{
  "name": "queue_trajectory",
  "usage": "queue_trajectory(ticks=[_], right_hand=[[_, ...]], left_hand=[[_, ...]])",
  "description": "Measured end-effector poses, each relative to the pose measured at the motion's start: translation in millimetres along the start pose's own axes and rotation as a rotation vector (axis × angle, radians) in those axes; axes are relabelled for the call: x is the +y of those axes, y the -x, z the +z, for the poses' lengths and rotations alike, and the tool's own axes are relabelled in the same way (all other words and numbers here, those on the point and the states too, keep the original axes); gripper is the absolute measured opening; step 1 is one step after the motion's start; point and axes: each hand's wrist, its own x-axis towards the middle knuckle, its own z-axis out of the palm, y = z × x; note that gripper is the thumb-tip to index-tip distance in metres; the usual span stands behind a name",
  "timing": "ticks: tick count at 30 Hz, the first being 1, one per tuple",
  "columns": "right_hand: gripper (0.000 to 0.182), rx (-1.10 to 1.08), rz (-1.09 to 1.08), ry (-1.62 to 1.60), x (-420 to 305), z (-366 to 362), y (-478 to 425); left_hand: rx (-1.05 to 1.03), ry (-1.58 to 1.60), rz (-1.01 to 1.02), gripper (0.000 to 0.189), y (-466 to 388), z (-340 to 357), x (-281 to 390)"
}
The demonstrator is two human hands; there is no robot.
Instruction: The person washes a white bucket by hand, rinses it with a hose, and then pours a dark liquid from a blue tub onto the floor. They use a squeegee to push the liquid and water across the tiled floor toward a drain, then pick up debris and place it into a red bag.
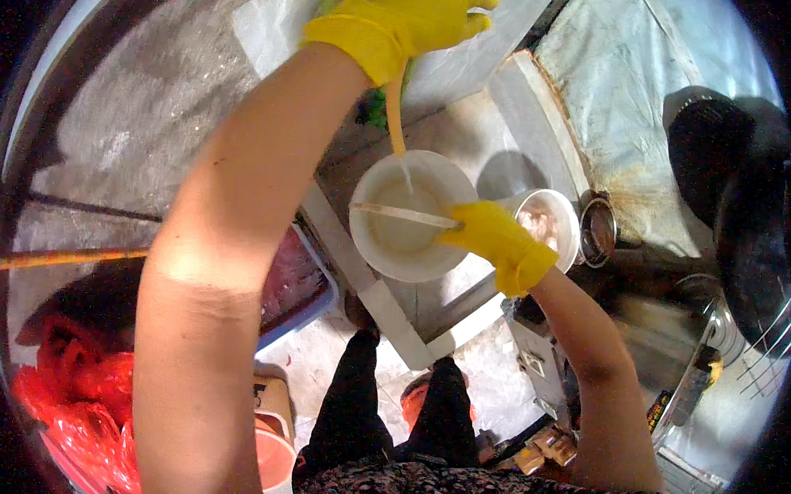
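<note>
A white plastic bucket (pixel 405 246) with a pale handle (pixel 404 214) across its mouth sits low before me. My right hand (pixel 498 239), in a yellow rubber glove, grips the handle at the bucket's right rim. From a tan hose (pixel 396 114), a stream of water runs into the bucket, which has water in it. My left hand (pixel 445 13), gloved in yellow too, reaches past the hose at the top edge of the view. Its fingers are partly spread near a pale slab, and what they touch is unclear. The hose's upper part is hidden behind the left glove.
Right of the bucket stands a white tub (pixel 570 229) with pale pink pieces inside, beside a round metal-rimmed container (pixel 599 231). A low tiled ledge (pixel 396 326) borders the basin area. A blue-rimmed tray (pixel 300 334) and red plastic bags (pixel 85 406) lie at left; a wire rack is at right.
</note>
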Motion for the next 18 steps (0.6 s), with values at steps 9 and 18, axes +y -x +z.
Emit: queue_trajectory(ticks=[9,18], right_hand=[[0.028,-0.031,0.676,-0.426,-50.4,-54.7,58.4],[0.014,0.266,0.896,-0.791,-127.4,-168.7,152.1]], left_hand=[[0.529,0.437,-1.106,0.025,164.2,-11.0,68.9],[0.126,1.011,-2.233,0.059,376.0,93.1,330.3]])
